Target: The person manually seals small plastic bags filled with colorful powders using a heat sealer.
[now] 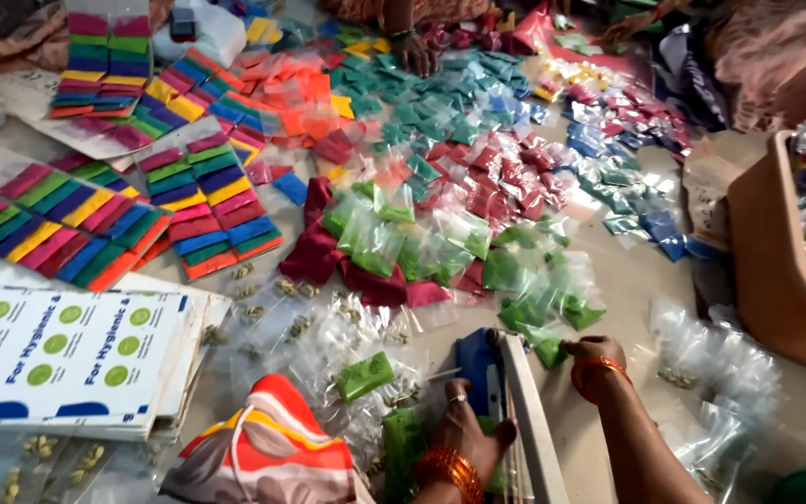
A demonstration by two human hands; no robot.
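I'm seeing, far left, flat printed cardboard sheets [58,359] and glossy striped strips of colour sachets [58,224] lying on the floor [646,280], then my left hand [464,434] pressing down on the blue-ended heat sealer [506,401], fingers curled shut on its bar, a green powder pouch [364,375] lying just beside it. My right hand [594,353] is pinching a small green sachet [545,347] at the sealer's far end, fingers closed on its top edge. I'm judging these pouches light, soft, slippery thin plastic over loose powder, so holding by the empty top flap looks safest.
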